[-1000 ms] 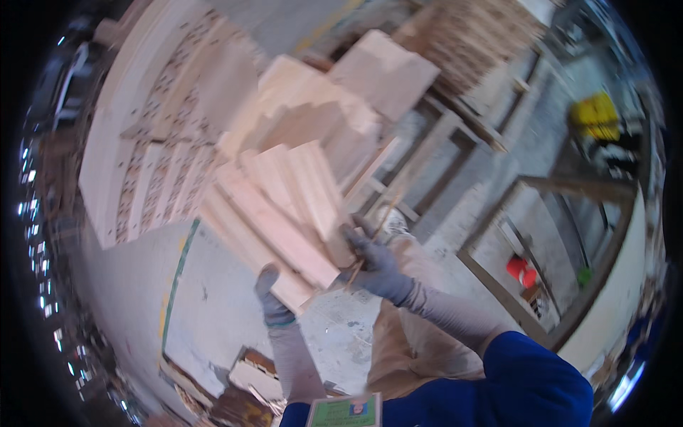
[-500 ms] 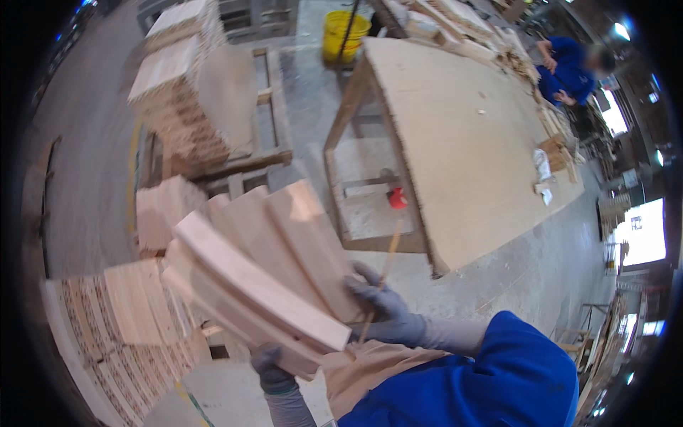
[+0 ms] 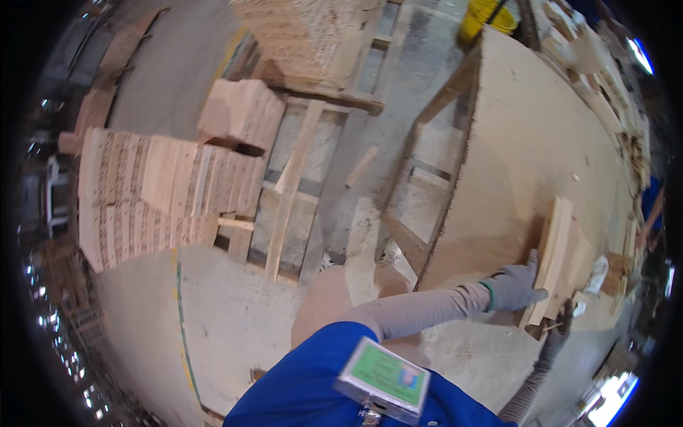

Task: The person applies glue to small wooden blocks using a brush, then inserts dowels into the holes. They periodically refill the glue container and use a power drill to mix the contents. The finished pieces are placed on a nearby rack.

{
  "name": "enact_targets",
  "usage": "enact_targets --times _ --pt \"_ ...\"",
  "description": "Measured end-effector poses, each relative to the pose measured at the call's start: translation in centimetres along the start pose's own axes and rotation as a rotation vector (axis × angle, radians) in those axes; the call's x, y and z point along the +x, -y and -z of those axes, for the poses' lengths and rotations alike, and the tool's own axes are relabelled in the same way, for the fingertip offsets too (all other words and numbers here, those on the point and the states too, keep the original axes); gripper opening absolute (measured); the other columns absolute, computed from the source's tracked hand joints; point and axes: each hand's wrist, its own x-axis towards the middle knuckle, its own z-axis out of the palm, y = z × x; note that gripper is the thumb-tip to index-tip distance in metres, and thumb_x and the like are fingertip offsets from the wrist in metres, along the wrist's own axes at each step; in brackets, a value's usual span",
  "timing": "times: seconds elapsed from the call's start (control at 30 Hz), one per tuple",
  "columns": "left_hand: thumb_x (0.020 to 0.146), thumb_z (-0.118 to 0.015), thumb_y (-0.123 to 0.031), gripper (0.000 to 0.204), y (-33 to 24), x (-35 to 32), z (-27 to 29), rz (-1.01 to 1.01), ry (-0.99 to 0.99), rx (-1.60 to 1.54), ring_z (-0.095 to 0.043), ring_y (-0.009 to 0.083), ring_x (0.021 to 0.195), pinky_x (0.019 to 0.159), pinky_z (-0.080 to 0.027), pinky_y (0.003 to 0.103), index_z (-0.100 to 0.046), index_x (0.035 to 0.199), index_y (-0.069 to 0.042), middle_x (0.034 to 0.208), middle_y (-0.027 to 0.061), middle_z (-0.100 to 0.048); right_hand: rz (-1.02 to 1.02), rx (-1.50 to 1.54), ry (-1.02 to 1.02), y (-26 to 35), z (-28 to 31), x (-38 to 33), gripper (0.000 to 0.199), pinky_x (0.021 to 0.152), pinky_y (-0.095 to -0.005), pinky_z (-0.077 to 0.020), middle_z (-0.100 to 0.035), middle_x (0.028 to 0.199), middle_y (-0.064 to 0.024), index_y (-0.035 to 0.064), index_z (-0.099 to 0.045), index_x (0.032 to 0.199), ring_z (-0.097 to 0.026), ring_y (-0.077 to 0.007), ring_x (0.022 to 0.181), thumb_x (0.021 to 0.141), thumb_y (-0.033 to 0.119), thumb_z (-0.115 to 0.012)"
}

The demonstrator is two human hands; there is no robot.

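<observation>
A small bundle of pale wooden boards (image 3: 553,260) is at the right part of a plywood-topped table (image 3: 512,156). It lies on or just above the surface; which of the two I cannot tell. My left hand (image 3: 516,287), in a grey glove, grips the bundle's left side, thumb up along the boards. At the near end, my right hand (image 3: 566,318) closes on the other side, its fingers partly hidden and dark. A thin stick (image 3: 551,327) shows close to the right hand.
At the left stand stacked boards (image 3: 167,178) beside a wooden pallet (image 3: 293,185). A loose wood strip (image 3: 361,166) lies on the floor. Behind the table is a yellow bucket (image 3: 487,21). Wood scraps and a white crumpled item (image 3: 598,273) sit near the table's right edge, by another person's blue sleeve (image 3: 652,205).
The boards have moved with both my hands from beside the stacks at left to the table at right. My view has swung, and my body has turned toward the table.
</observation>
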Motion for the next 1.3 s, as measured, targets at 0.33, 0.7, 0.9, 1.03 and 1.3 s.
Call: enact_targets --times 0.33,0.7,0.9,1.03,1.3 --pt "0.085 -0.058 -0.022 0.043 3.8 -8.5 10.7 -0.116 -0.652 -0.148 -0.061 0.0209 0.062 0.058 -0.049 0.031 -0.049 0.119 0.001 0.072 0.0122 -0.062 0.389 -0.611 -0.126 9.4 -4.8 6.2 0.033 0.097 -0.0319 -0.0376 -0.059 0.117 -0.0132 -0.0030 -0.053 0.121 -0.053 -0.0205 0.110 0.089 0.005 -0.049" --pt "0.084 -0.060 -0.019 0.043 24.4 -30.4 14.9 0.539 -1.050 -0.459 -0.061 0.0128 0.079 0.072 -0.048 0.025 -0.050 0.120 0.002 0.088 0.0083 -0.065 0.546 0.193 0.679 17.4 -34.4 -8.1 0.030 0.095 -0.0389 -0.0427 -0.053 0.121 -0.0220 -0.0044 -0.052 0.119 -0.053 -0.0276 0.112 0.091 0.005 -0.043" --pt "0.079 -0.067 -0.020 0.053 37.9 -42.1 17.2 0.820 -1.182 -0.425 -0.057 0.0164 0.096 0.082 -0.046 0.027 -0.047 0.122 0.002 0.108 0.0120 -0.058 0.332 -0.020 0.642 12.9 -50.3 -11.8 0.026 0.091 -0.0326 -0.0453 -0.061 0.109 -0.0148 -0.0046 -0.056 0.110 -0.057 -0.0201 0.104 0.084 -0.006 -0.055" --pt "0.074 -0.071 -0.022 0.060 44.8 -46.7 18.7 0.904 -1.243 -0.370 -0.055 0.0216 0.101 0.084 -0.046 0.031 -0.044 0.124 -0.001 0.114 0.0139 -0.055 0.183 -0.128 0.737 9.1 -58.2 -12.0 0.032 0.096 -0.0309 -0.0403 -0.055 0.118 -0.0147 -0.0054 -0.050 0.119 -0.052 -0.0194 0.110 0.089 0.003 -0.054" --pt "0.077 -0.057 -0.011 0.044 55.4 -45.2 23.3 0.857 -1.232 -0.309 -0.057 0.0264 0.102 0.082 -0.047 0.036 -0.045 0.118 -0.003 0.113 0.0168 -0.056 -0.162 -0.007 0.439 -2.7 -70.1 -2.0 0.060 0.061 -0.0280 -0.0493 -0.052 0.119 -0.0132 0.0032 -0.037 0.133 -0.060 -0.0203 0.086 0.087 0.035 -0.060"
